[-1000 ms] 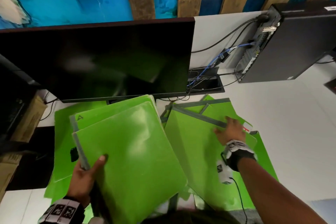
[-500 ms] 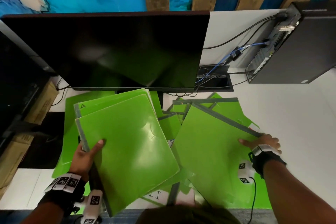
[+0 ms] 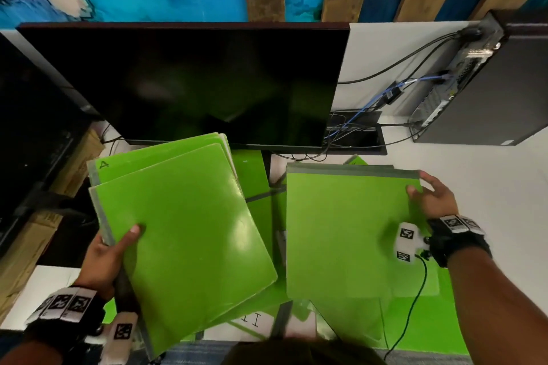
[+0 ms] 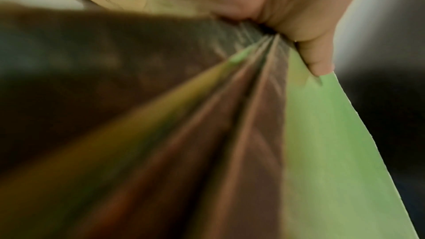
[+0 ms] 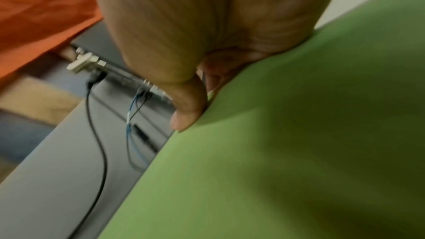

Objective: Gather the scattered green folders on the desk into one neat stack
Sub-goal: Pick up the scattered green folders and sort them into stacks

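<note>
My left hand [image 3: 111, 252] grips a bundle of green folders [image 3: 184, 228] by its grey spine edge, thumb on top, lifted and tilted over the desk; the left wrist view shows the bundle of green folders [image 4: 333, 152] edge-on under the thumb. My right hand [image 3: 431, 198] holds the far right corner of another green folder [image 3: 344, 234] with a grey top strip, thumb on its face; the right wrist view shows that green folder [image 5: 276, 152] raised. More green folders [image 3: 255, 181] lie overlapping on the desk beneath and between the two.
A black monitor [image 3: 189, 83] stands right behind the folders. A dark computer case [image 3: 489, 92] with cables [image 3: 379, 104] sits at the back right. A cardboard box [image 3: 74, 163] is at the left. White desk surface [image 3: 504, 187] lies to the right.
My right hand slid from the folder's middle to its right corner and squared it parallel to me. The left-hand bundle rose slightly and stayed gripped.
</note>
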### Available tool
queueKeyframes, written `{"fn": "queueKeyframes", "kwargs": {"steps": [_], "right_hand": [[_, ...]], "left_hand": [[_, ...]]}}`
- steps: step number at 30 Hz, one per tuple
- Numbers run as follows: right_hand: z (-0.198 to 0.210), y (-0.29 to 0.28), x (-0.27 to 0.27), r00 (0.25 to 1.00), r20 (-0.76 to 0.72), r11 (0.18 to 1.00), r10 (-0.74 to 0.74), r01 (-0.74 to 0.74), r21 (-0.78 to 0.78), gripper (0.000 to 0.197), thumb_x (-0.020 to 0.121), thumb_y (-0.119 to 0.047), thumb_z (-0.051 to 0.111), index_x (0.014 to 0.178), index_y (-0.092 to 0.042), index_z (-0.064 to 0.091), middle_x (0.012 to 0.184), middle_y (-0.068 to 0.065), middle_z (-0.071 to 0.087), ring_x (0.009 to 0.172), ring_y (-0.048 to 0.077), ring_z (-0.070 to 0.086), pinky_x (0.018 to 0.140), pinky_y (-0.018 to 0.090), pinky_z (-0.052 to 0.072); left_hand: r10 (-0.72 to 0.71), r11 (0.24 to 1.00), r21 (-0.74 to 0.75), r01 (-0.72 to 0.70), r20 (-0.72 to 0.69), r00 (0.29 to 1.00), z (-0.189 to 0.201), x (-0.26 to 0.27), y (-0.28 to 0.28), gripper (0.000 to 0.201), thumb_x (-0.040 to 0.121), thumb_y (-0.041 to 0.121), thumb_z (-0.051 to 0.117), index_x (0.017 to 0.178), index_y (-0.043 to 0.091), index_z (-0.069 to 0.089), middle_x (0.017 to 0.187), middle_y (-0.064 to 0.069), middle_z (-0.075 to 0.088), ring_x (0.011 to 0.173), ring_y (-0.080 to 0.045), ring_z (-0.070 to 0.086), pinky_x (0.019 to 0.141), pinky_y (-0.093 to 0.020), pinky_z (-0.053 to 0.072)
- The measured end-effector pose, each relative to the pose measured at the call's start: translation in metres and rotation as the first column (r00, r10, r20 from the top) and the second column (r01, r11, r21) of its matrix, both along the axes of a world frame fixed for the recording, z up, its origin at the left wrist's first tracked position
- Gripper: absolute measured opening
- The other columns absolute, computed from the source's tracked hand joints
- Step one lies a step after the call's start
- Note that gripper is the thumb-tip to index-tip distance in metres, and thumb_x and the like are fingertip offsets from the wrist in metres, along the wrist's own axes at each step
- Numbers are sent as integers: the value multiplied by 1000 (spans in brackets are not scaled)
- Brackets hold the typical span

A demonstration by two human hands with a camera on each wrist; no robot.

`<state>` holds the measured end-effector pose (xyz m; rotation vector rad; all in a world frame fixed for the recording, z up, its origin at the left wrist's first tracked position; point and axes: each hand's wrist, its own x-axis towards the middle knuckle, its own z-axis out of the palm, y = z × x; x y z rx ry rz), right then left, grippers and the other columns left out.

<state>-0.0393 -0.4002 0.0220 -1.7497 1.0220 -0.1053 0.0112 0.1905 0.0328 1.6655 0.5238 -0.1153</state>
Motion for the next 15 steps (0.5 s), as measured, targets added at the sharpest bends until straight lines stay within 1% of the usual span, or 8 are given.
{"fn": "queueKeyframes", "kwargs": {"steps": [2, 4, 7, 9, 11, 12, 13, 15], "right_hand": [[-1, 25, 15, 993, -57, 994, 104, -105, -23, 48, 86, -9, 66, 131, -20, 54, 123, 22, 59, 96, 26, 57, 85, 30, 43], [-9, 57, 28, 973, -93, 975, 211, -216, -49, 52, 84, -9, 68, 133, -18, 52, 130, 26, 54, 110, 32, 56, 90, 34, 43], [-21, 110, 42, 929, -121, 931, 351, -360, -63, 59, 83, -14, 70, 136, -21, 47, 140, 18, 48, 128, 33, 47, 102, 43, 40], [-29, 136, 50, 892, -132, 899, 431, -438, -20, 61, 82, -17, 71, 138, -22, 46, 144, 14, 45, 131, 31, 44, 106, 44, 38], [-31, 155, 57, 870, -129, 879, 475, -474, 43, 64, 84, -18, 70, 141, -21, 43, 148, 13, 40, 135, 32, 40, 108, 45, 36], [-33, 160, 61, 862, -129, 871, 491, -489, 50, 64, 85, -18, 69, 143, -21, 41, 149, 13, 38, 136, 32, 38, 108, 45, 35], [-35, 162, 63, 850, -143, 862, 506, -505, 46, 65, 86, -18, 67, 144, -21, 39, 150, 12, 36, 136, 32, 37, 109, 44, 34], [-35, 160, 66, 830, -191, 848, 525, -529, 31, 64, 88, -19, 64, 146, -22, 37, 152, 11, 34, 138, 32, 35, 109, 42, 30]], "left_hand": [[22, 1000, -3, -22, 17, 1000, 9, -2, 14, 14, 89, 12, 62, 101, 18, 66, 81, 5, 76, 67, -12, 72, 58, -30, 60], [40, 999, 9, -40, 8, 999, 15, -4, 28, 14, 89, 13, 62, 101, 18, 66, 83, 3, 76, 69, -15, 72, 59, -33, 60], [59, 998, 28, -59, -6, 998, 23, -12, 47, 12, 88, 14, 63, 99, 19, 66, 81, 2, 76, 68, -16, 73, 58, -36, 60], [71, 997, 40, -71, -11, 997, 25, -18, 56, 12, 88, 15, 63, 98, 21, 66, 82, 3, 76, 68, -16, 73, 59, -36, 60], [89, 994, 62, -88, -15, 996, 23, -26, 62, 10, 89, 15, 63, 97, 20, 65, 80, 4, 76, 65, -13, 72, 57, -33, 60], [101, 993, 70, -99, -22, 995, 21, -30, 65, 9, 89, 15, 63, 96, 19, 65, 80, 2, 76, 64, -14, 72, 58, -34, 60], [112, 991, 76, -109, -35, 993, 19, -34, 67, 8, 88, 16, 63, 96, 19, 66, 83, -2, 76, 66, -17, 72, 64, -39, 60], [128, 990, 67, -124, -55, 990, 15, -41, 71, 9, 87, 16, 65, 96, 18, 67, 97, -12, 72, 81, -28, 70, 84, -53, 54]]}}
